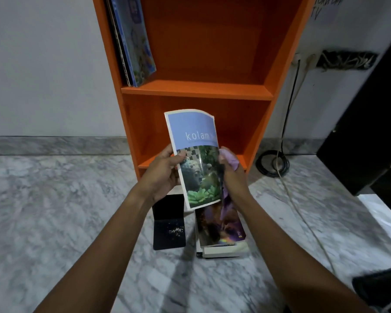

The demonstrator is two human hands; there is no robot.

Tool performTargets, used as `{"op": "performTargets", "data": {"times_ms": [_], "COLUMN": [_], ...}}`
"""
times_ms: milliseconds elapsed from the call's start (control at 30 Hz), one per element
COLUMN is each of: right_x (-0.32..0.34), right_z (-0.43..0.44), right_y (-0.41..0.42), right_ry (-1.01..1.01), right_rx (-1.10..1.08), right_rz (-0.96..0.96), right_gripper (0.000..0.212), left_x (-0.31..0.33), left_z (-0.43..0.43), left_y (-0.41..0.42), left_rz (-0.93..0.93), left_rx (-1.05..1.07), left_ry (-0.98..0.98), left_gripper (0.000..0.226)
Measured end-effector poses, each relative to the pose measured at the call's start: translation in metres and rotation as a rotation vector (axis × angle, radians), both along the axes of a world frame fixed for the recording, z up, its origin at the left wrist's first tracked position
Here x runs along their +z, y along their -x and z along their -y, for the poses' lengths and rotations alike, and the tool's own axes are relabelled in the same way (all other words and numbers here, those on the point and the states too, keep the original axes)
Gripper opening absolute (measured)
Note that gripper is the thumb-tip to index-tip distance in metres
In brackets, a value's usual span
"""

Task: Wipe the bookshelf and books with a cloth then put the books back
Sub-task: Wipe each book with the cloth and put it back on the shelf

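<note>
An orange bookshelf (196, 90) stands against the wall ahead. Several thin books (133, 41) lean at the left of its upper shelf; the lower shelf holds nothing I can see. My left hand (165, 172) grips the left edge of a thin book (194, 154) titled "kolam", held upright in front of the lower shelf. My right hand (231, 177) is at the book's right edge, closed on a lilac cloth (229, 160) that trails down below the hand. On the floor under my hands lie a short stack of books (221, 233) and a black book (169, 224).
The floor is grey marble (54, 211). A coiled black cable (273, 164) and a white cord (303, 218) lie right of the shelf, below a wall socket (303, 61). A dark cabinet (370, 132) stands at the right edge.
</note>
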State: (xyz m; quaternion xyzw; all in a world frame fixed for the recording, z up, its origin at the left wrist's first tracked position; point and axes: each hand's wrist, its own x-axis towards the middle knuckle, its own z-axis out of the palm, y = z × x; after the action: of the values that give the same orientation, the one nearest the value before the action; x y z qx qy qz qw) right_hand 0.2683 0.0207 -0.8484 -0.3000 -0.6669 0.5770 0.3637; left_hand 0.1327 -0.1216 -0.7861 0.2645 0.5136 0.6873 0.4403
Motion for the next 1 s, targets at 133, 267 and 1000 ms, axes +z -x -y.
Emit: {"op": "performTargets", "data": {"times_ms": [133,267,1000], "right_x": [0.019,0.049,0.186], "right_z": [-0.025,-0.031,-0.096], "right_y": [-0.002,0.006,0.191], "right_ry": [0.393,0.348,-0.229], "right_rx": [0.068,0.072,-0.181], "right_rz": [-0.154,-0.194,-0.026], "right_gripper": [0.021,0.014,0.027], "left_x": [0.019,0.030,0.152], "left_z": [0.014,0.023,-0.087], "left_y": [0.018,0.044,0.183], "left_rz": [-0.035,-0.206,-0.966], "left_rx": [-0.075,-0.156,0.716], "left_ry": [0.016,0.124,0.117], "left_gripper": [0.036,0.040,0.026]}}
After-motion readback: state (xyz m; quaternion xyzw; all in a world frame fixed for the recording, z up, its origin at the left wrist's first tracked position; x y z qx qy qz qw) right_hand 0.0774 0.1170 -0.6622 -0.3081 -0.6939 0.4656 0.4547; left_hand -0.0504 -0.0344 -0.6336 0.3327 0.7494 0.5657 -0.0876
